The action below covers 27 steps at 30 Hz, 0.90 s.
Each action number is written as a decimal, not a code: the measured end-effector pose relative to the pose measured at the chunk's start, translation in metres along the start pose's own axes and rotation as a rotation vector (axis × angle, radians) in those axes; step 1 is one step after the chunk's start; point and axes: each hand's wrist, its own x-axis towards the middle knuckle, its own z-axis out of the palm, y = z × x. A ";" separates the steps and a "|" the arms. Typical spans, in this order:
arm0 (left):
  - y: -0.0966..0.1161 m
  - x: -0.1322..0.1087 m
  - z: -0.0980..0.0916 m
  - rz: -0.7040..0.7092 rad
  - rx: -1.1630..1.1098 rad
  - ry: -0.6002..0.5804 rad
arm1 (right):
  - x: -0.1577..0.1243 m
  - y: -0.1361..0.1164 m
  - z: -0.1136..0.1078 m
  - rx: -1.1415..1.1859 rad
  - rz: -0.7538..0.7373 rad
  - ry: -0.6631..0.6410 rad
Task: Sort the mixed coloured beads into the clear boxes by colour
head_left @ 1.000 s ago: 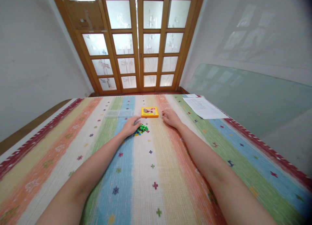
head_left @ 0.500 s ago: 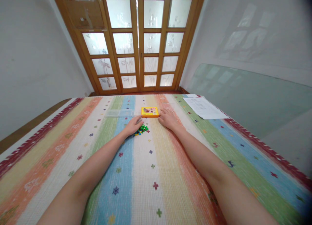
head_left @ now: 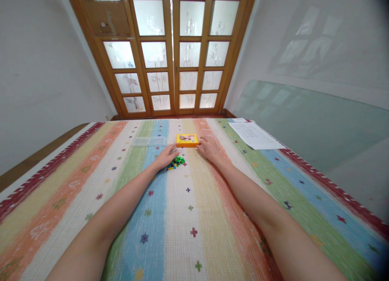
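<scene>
A small yellow box point(head_left: 187, 140) with a printed picture on its top sits between my two hands, over the pale middle stripes of the tablecloth. The fingertips of my left hand point(head_left: 167, 155) are at the box's near left corner. From the other side, my right hand point(head_left: 209, 149) has its curved fingers against the right edge. Both hands hold the box, and their forearms reach in from the bottom of the view. Right by my left hand lies a small heap of green, blue and yellow pieces point(head_left: 177, 162), partly covered by that hand.
A clear plastic tray point(head_left: 148, 142) lies left of the box. White printed sheets point(head_left: 254, 135) rest near the right edge of the striped tablecloth point(head_left: 179, 232). Beyond the table stand wooden doors with glass panes point(head_left: 191, 54); a pale green panel point(head_left: 304, 114) leans along the right wall.
The box has tipped slightly, so its top looks flatter and more of its front side shows. Both hands have stayed almost where they were.
</scene>
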 end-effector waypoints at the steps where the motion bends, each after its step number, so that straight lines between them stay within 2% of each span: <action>1: 0.002 0.000 0.000 -0.001 -0.002 0.006 | 0.000 0.001 0.001 0.011 0.004 0.004; 5: 0.006 -0.002 -0.001 0.026 0.014 0.014 | 0.002 0.004 0.004 0.075 0.034 0.038; 9: 0.006 -0.004 0.000 0.116 0.132 0.033 | 0.004 0.005 0.004 0.184 0.047 0.087; 12: 0.004 -0.003 0.002 0.179 0.226 -0.016 | 0.005 0.006 0.003 0.252 0.066 0.112; 19: 0.005 0.000 0.003 0.174 0.313 -0.070 | 0.017 0.003 0.006 0.387 0.134 0.184; 27: 0.011 -0.002 0.001 0.196 0.343 -0.116 | 0.054 -0.002 0.020 0.469 0.248 0.095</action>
